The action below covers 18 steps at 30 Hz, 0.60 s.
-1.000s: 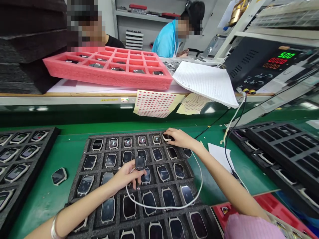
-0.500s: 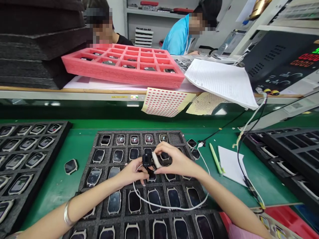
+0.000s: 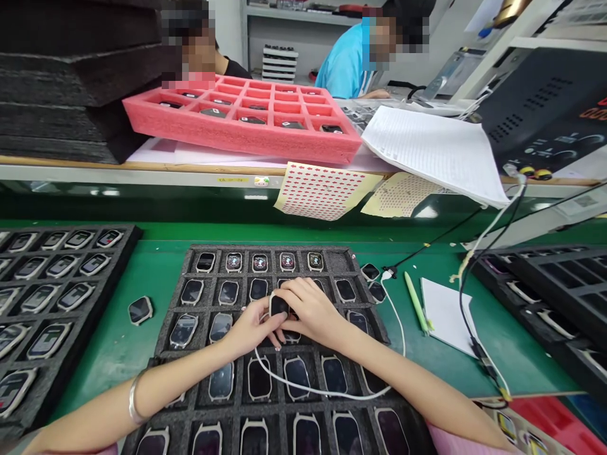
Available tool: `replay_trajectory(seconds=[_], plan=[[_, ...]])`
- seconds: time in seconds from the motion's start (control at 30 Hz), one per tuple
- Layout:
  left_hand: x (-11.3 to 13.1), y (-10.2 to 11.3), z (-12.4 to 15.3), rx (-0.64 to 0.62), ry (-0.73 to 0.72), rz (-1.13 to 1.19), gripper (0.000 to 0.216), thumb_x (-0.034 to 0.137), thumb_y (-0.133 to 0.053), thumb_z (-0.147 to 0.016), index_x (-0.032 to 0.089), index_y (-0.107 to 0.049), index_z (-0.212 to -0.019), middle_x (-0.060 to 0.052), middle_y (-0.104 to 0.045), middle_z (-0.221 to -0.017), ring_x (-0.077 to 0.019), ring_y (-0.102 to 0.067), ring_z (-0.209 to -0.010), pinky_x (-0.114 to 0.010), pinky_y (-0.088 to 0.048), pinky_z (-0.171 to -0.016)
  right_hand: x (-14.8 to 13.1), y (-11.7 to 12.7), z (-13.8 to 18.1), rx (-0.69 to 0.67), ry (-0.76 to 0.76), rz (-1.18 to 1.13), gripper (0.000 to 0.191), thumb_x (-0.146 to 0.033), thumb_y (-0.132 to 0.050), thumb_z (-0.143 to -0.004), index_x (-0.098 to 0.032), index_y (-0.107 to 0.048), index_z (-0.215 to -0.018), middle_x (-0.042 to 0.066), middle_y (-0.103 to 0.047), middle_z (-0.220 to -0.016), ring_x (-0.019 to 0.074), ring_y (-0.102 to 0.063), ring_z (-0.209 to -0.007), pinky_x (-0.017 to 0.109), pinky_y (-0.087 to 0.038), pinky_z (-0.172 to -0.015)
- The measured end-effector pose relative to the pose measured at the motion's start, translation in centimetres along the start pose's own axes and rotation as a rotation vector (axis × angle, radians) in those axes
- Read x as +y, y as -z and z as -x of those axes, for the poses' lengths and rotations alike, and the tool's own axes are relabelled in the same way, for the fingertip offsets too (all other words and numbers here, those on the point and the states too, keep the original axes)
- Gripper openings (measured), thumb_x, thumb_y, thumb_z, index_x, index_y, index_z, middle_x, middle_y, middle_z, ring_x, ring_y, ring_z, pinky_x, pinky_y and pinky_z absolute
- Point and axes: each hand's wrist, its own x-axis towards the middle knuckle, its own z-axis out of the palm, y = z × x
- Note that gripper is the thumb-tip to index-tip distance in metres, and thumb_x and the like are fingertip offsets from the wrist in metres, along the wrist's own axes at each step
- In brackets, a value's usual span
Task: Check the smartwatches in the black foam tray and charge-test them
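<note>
Watch [image 3: 279, 304], edgewise earlier, now face-on, in clamped grip of left hand [image 3: 250, 326] and right hand [image 3: 310, 311]

Glossy green surface [image 3: 118, 347]: foreground
Raised wood-edged ledge [image 3: 190, 167]: behind it
Grey metal shelving [image 3: 294, 16]: rear, beside pale wall [image 3: 230, 31]
Light: white glints below ledge

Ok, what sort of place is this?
Probably an electronics assembly or testing workshop: rectangular, pale-framed watch bodies sit in a dark grey foam tray on a green worktop, and a dark boxy instrument with glowing digits stands nearby.
</note>
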Motion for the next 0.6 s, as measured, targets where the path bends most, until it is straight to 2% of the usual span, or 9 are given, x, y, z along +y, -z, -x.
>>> replay_trajectory(seconds=[0.17, 0.3, 0.6], plan=[[0.9, 0.0, 0.4, -0.033, -0.004, 0.000, 0.034, 0.043, -0.065, -0.077, 0.012, -0.055, -0.086, 0.000, -0.061, -0.057, -0.0128, -0.060, -0.045, -0.020, -0.047, -0.039, 0.8, -1.1, 0.7, 0.128, 0.033, -0.190, 0.048, -0.044, -0.064, -0.082, -0.015, -0.051, -0.118, 0.011, -0.060, -0.099, 0.0242, -0.055, -0.091, 0.038, -0.044, -0.077], [1.2, 0.0, 0.4, -0.051, -0.014, 0.011, 0.033, 0.042, -0.066, -0.077, 0.013, -0.057, -0.087, 0.000, -0.063, -0.055, -0.0132, -0.060, -0.044, -0.020, -0.046, -0.039, 1.0, -1.4, 0.8, 0.192, 0.056, -0.226, 0.047, -0.045, -0.062, -0.083, -0.016, -0.051, -0.119, 0.011, -0.061, -0.097, 0.0237, -0.057, -0.089, 0.037, -0.045, -0.075], [1.4, 0.2, 0.3, -0.017, 0.033, -0.008, 0.031, 0.040, -0.072, -0.072, 0.011, -0.063, -0.080, -0.003, -0.067, -0.061, -0.0152, -0.063, -0.052, -0.024, -0.052, -0.048, 1.0, -1.2, 0.8, 0.210, 0.103, -0.188, 0.048, -0.047, -0.062, -0.083, -0.012, -0.053, -0.115, 0.012, -0.062, -0.093, 0.0236, -0.056, -0.084, 0.038, -0.044, -0.074]])
